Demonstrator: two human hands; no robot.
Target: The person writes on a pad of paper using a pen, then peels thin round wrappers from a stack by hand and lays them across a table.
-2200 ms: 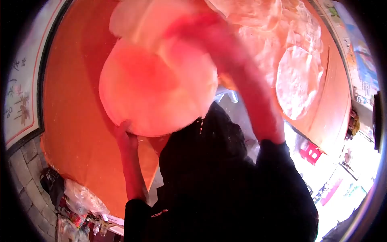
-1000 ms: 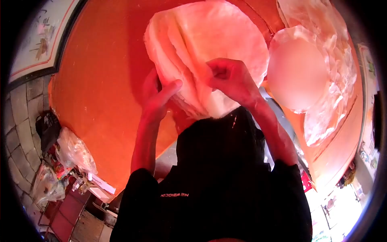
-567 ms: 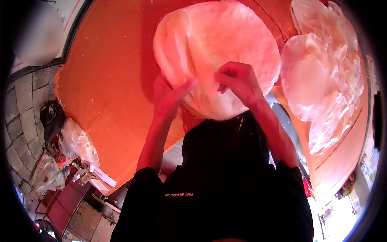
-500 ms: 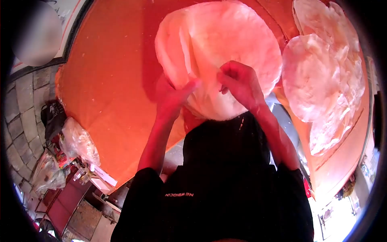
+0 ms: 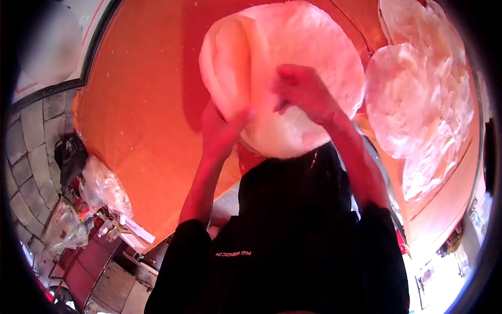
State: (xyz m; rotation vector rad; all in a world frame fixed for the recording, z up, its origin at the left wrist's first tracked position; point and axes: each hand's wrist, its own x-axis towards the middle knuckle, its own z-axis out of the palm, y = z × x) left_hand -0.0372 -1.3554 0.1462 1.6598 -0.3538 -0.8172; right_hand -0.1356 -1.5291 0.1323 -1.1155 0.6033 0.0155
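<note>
A large, round, thin pale sheet [image 5: 324, 47], resembling flatbread and tinted pink by the light, lies in front of me. Its left part is raised in a long fold [image 5: 230, 57]. My left hand [image 5: 222, 133] grips the near left edge, thumb on top and the other fingers hidden beneath. Over the sheet's middle is my right hand [image 5: 306, 97], its fingers curled and smeared by motion. Whether it pinches the sheet I cannot make out. Under the sheet is an orange cover [image 5: 141, 115].
More ragged pale sheets [image 5: 413, 99] lie overlapping on the right. At the lower left are a clear plastic bag [image 5: 104, 183], a black cap-like item [image 5: 70, 157] and a dark red surface [image 5: 91, 264]. A paved floor [image 5: 31, 141] and a person's blurred head [image 5: 49, 44] are at the left.
My right hand has shifted left and slightly up across the sheet. The fold on the left has become broader and rounder. My left hand stays at nearly the same spot.
</note>
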